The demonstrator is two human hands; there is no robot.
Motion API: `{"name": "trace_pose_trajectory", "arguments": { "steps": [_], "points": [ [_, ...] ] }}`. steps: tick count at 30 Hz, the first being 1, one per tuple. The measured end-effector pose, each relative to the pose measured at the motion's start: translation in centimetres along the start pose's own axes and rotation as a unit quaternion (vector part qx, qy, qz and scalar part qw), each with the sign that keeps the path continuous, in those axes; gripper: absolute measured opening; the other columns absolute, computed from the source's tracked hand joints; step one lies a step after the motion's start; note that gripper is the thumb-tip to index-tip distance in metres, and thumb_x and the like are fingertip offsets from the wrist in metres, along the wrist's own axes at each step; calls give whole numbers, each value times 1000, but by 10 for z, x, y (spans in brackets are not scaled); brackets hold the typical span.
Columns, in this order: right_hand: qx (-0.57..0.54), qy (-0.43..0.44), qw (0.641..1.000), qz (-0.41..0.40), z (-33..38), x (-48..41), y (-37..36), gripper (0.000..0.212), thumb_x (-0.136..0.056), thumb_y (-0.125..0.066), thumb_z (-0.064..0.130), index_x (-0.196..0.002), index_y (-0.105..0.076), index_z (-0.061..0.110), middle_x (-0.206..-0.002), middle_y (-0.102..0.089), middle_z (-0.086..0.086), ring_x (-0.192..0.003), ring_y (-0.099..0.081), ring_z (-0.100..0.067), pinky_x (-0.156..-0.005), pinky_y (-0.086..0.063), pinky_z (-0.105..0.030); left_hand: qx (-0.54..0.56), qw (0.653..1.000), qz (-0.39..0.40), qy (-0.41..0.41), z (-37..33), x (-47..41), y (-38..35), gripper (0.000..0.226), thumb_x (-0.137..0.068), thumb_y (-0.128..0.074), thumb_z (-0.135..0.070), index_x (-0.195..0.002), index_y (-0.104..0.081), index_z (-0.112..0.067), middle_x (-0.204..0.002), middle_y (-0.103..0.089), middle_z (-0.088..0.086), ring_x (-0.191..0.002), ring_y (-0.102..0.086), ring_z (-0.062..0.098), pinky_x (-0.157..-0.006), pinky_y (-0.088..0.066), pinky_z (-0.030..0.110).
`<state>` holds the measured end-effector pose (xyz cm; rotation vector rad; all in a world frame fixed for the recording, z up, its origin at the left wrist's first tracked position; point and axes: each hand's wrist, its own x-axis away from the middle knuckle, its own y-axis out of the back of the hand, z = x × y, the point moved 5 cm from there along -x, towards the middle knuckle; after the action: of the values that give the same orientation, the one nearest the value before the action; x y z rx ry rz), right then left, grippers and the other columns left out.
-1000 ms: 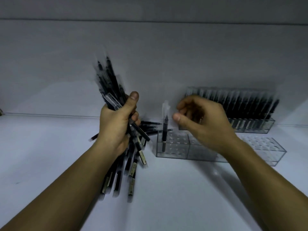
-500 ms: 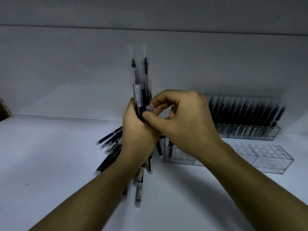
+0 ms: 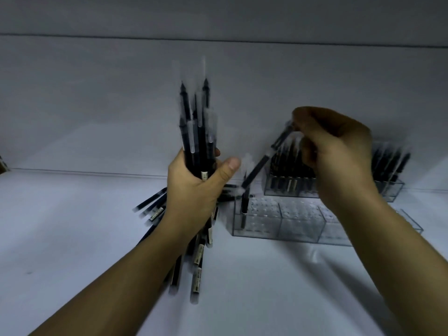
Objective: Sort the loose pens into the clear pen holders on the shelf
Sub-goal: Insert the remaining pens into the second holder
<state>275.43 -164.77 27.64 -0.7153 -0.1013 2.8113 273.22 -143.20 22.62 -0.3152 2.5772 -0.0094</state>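
A person's right hand (image 3: 334,151) pinches a single pen (image 3: 257,170) by its upper end. The barrel slants down and left toward the near clear holder (image 3: 291,226), where one standing pen (image 3: 244,204) occupies the left corner. The left hand (image 3: 196,190) clenches a bundle of pens (image 3: 196,132) upright, while loose pens (image 3: 152,207) lie on the shelf (image 3: 72,238) beneath it. The far holder (image 3: 392,190) looks full. The insertion likely goes best if the single pen is first brought upright, its lower tip lined over an empty hole beside the standing pen, then lowered gently, with the bundle kept clear.
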Motion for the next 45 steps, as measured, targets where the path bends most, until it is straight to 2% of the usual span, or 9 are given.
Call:
{"name": "trace_pose_trajectory", "arguments": {
  "steps": [3,9,13,17,21,25,29,36,45],
  "points": [
    [-28,-43,998,-47,-18,-3,23,6,-92,-73,16,-88,-77,20,-73,-62,-7,-50,-41,-14,-49,-34,-25,-31,999,-13,-13,3,0,2,21,-87,-75,-25,-85,-60,-10,-70,-61,2,-64,-60,18,-64,-50,31],
    [-36,-86,996,-7,-41,-4,21,8,-93,-71,15,-99,-76,12,-62,-55,2,-53,-43,-14,-48,-35,-23,-69,997,16,29,19,13,-9,12,-87,-72,-16,-83,-67,-6,-70,-69,10,-67,-68,20,-62,-57,26],
    [-28,-84,996,20,-41,0,15,11,-97,-67,15,-101,-76,14,-80,-76,0,-65,-63,-15,-55,-48,-23,-49,996,10,71,25,13,-9,3,-85,-74,-16,-84,-71,-17,-70,-73,-9,-66,-68,4,-57,-50,16],
    [-51,-88,994,47,-40,7,4,19,-104,-54,11,-113,-71,11,-92,-72,-9,-75,-74,-26,-63,-58,-30,-34,997,3,73,21,11,-7,11,-86,-74,-16,-76,-70,-14,-57,-67,-9,-51,-62,3,-50,-47,15],
    [-66,28,996,49,-16,9,-1,30,-108,-39,5,-131,-54,16,-94,-60,-8,-51,-46,-14,-46,-40,-25,-63,995,18,70,22,10,-9,26,-88,-72,-17,-67,-59,-7,-51,-58,-8,-46,-54,7,-47,-43,19],
    [49,187,978,79,18,3,-12,43,-106,-49,27,-148,-41,29,-116,-66,-10,-72,-51,-2,-74,-42,-28,-114,991,52,50,16,11,-14,25,-87,-73,-14,-68,-58,-5,-50,-56,4,-44,-52,11,-41,-43,23],
    [73,240,965,74,45,-3,-27,17,-100,-58,7,-117,-60,10,-98,-69,-1,-91,-69,-8,-81,-52,-19,-145,984,100,21,8,15,-20,30,-87,-73,-15,-66,-55,-4,-58,-57,14,-45,-52,16,-45,-45,27],
    [104,232,960,116,63,-4,-51,17,-92,-73,19,-94,-58,27,-97,-68,6,-96,-73,-15,-82,-61,-40,-108,986,126,-32,-5,16,-21,17,-85,-74,-10,-84,-63,-23,-78,-68,-1,-65,-64,4,-60,-49,13],
    [116,337,927,120,91,-1,-69,17,-93,-73,21,-97,-59,14,-95,-67,7,-93,-71,-12,-81,-60,-37,-25,995,92,-43,-12,7,-13,20,-80,-65,-37,-87,-62,-18,-62,-64,-14,-58,-62,3,-56,-47,14]
  ]
}}
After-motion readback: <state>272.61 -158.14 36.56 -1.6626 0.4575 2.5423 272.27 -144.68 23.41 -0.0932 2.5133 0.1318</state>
